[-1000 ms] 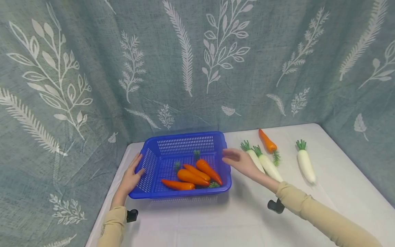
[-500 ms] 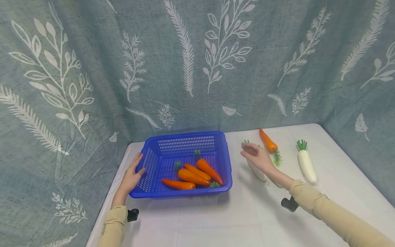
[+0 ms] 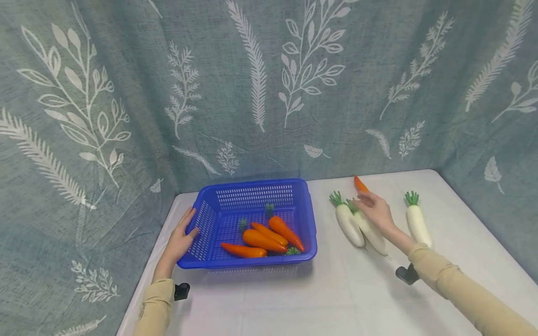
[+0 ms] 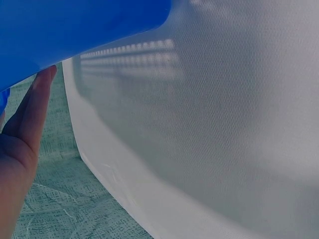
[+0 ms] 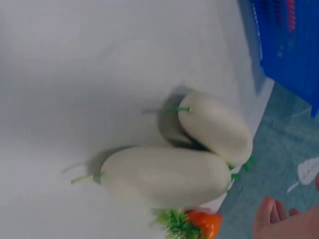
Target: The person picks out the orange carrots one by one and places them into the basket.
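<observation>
My left hand rests at the left rim of a blue plastic basket, its thumb over the rim. In the left wrist view its straight fingers touch the blue wall. Above the carrot at the back right hovers my right hand, fingers loosely bent and holding nothing. That hand hides most of the carrot. Beside and partly under it lie two white radishes, the nearer-left radish and its neighbour. The right wrist view shows the fingers apart from the carrot's leafy top.
Several carrots lie in the basket, towards its front right. A third white radish lies farther right on the white-covered table. A green leaf-patterned curtain hangs behind the table and along its left and right sides.
My right hand has moved right from the basket's right rim, past the two radishes, to over the carrot. The left hand stays at the rim, and the basket has not moved.
</observation>
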{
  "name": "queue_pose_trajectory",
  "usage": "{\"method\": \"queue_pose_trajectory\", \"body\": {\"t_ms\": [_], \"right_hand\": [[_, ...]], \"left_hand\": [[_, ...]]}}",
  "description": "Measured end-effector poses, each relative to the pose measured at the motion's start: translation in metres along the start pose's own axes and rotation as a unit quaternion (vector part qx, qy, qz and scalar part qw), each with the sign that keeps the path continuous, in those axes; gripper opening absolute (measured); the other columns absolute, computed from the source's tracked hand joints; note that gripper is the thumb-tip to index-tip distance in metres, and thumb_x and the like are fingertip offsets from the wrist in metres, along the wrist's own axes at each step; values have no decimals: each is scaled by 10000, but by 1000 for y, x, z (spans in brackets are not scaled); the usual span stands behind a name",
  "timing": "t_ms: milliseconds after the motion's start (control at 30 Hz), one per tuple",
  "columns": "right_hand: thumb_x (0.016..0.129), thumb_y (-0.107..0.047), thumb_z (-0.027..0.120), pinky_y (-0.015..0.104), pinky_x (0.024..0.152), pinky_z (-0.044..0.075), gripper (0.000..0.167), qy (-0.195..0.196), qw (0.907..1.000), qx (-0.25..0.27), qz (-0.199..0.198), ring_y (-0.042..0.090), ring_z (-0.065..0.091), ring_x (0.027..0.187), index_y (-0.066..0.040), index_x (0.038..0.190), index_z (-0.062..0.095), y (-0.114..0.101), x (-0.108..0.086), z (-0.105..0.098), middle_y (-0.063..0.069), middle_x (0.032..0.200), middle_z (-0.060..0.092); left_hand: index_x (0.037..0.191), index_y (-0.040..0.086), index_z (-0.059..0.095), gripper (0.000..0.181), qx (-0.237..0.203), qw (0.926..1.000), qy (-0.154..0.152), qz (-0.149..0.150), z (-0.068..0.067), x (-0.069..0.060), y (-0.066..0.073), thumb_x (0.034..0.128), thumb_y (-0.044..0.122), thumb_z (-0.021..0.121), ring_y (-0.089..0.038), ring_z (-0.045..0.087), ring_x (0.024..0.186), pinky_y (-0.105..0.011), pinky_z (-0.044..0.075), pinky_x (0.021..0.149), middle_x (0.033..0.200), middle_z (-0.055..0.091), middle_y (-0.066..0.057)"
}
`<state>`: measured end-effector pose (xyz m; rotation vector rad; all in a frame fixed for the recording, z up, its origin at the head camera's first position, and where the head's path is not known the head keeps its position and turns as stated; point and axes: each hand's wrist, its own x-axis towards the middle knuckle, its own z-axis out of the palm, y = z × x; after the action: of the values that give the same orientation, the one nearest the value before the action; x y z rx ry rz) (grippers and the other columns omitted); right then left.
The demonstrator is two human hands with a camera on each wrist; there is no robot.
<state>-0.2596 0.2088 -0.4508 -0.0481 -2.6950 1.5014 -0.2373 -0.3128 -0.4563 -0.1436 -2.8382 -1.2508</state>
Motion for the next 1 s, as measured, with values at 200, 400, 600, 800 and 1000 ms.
{"method": "queue_pose_trajectory", "body": {"t_ms": [200,400,600,800,1000], "right_hand": [[972,-296,496,494,1068,402,598,272,9992,130,250,433,431,1298,20,1447,317,7,6,-10,272,1449,389],[971,-254,487,488,1085,386,598,487,9975,286,416,430,392,1332,22,1460,282,9,11,-13,276,1459,372],[976,-267,471,458,1094,387,599,899,9915,568,746,407,385,1349,12,1467,271,16,20,-14,259,1477,356],[970,-252,486,474,1112,358,606,913,9909,337,925,417,356,1363,18,1467,266,22,24,-14,264,1485,336],[970,-254,474,497,1126,326,611,853,9906,-7,1074,431,323,1374,20,1469,254,26,27,-10,273,1487,323]], "left_hand": [[1492,-13,201,571,-13,10000,7,0,-1,1,0,962,8,415,-438,75,1449,-576,92,1175,1585,76,-213],[1487,-24,209,573,-50,10000,43,57,-1,1,0,954,1,417,-442,77,1447,-574,92,1176,1581,82,-223],[1481,-36,216,570,-45,9999,71,90,-1,0,-1,950,-4,421,-452,84,1442,-583,97,1171,1575,91,-238],[1479,-39,222,572,-88,9998,91,124,2,0,-3,945,-10,428,-453,90,1441,-580,104,1171,1572,101,-243],[1486,-23,215,577,-108,9999,66,75,2,1,-4,949,2,424,-445,82,1445,-578,96,1174,1578,91,-230]]}}
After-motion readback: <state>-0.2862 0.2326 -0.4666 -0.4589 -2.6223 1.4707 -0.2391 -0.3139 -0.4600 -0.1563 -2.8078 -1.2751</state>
